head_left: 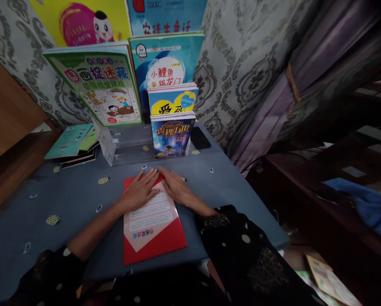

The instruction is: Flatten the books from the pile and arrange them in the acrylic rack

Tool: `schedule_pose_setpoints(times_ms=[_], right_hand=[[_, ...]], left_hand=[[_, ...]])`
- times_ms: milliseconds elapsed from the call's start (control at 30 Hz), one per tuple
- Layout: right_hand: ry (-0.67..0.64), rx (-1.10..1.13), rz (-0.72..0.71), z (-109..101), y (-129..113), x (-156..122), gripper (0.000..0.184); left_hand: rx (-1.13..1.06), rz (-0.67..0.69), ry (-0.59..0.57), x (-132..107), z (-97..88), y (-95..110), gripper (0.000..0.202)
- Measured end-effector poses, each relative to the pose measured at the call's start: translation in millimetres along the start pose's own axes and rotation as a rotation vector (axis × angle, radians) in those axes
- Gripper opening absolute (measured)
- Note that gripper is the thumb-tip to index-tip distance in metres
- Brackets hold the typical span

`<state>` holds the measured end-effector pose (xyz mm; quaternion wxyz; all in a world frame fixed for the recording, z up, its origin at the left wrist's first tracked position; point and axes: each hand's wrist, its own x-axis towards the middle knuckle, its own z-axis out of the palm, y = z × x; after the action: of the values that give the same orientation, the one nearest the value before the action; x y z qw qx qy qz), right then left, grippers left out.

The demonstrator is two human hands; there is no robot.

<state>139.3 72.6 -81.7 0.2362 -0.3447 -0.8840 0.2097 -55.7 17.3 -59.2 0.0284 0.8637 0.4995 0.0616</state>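
A red book (pixel 174 236) with a pale printed text panel lies flat near the table's front edge, its print upside down to me. Across its upper left part rests my left hand (pixel 141 189), fingers stretched out and flat. My right hand (pixel 176 187) lies along the book's upper right edge, fingers extended, holding nothing. The fingertips of both hands come close together at the far edge of the book. Just beyond them stands a small dark blue book (pixel 171 137) at the front of a clear stand (pixel 106 142).
Behind it stand a yellow-and-blue book (pixel 173 101), a teal book (pixel 168 63) and a green picture book (pixel 109 87). A stack of thin books (pixel 72 140) lies at left. A black phone (pixel 200 137) lies right of the stand. The blue tablecloth (pixel 235 204) ends beside a purple curtain (pixel 267 106).
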Motion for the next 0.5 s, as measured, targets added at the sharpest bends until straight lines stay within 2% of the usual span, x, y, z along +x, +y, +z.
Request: schedule_pose_setpoints(times_ms=[300,500], right_hand=[[-0.023,0.048,0.035,-4,1,6,0.045],[-0.042,0.03,0.065,-7,-4,8,0.047]], left_hand=[[-0.028,0.106,-0.078,-7,-6.9,4,0.068],[-0.066,0.191,-0.164,-17,-16.2,27,0.069]])
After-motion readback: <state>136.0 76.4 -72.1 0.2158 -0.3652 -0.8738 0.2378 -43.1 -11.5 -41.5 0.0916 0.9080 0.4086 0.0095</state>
